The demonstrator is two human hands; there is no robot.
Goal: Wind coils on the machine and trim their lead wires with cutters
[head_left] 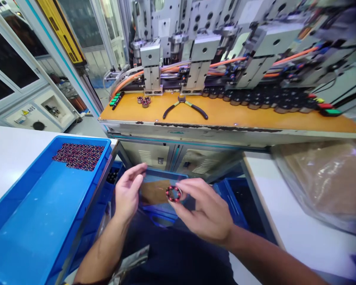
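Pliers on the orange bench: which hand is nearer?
Right. The right hand, pinching a small wound ring, sits almost directly below the pliers; the left hand, open and empty, is further to the left, near the blue tray.

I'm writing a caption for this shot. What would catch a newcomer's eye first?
Probably the small red-and-dark wound ring pinched in the right hand at centre, with the open left hand beside it. Next, the blue tray at left with a patch of similar rings, and the pliers on the orange bench.
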